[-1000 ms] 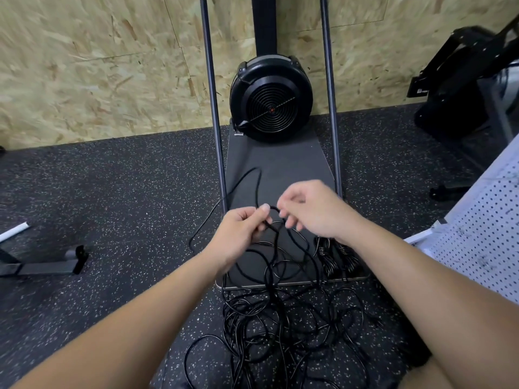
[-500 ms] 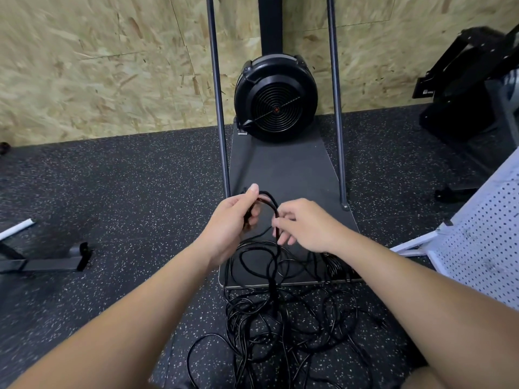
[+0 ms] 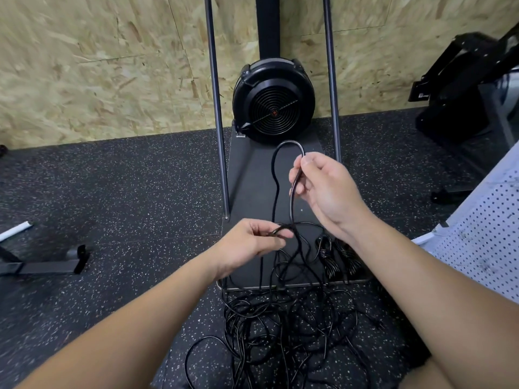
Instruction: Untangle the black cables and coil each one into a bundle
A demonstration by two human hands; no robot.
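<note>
Hands: right (image 3: 323,189) pinches cable loop (image 3: 289,144); left (image 3: 250,245) grips strands.

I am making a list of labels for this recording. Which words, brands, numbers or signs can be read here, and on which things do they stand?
No text can be read.
fan: a small red mark at its centre, too small to read.
black machine: a small white mark at its lower left, too blurred to read.
black cables, both hands, wooden wall, white perforated panel: no writing visible.
</note>
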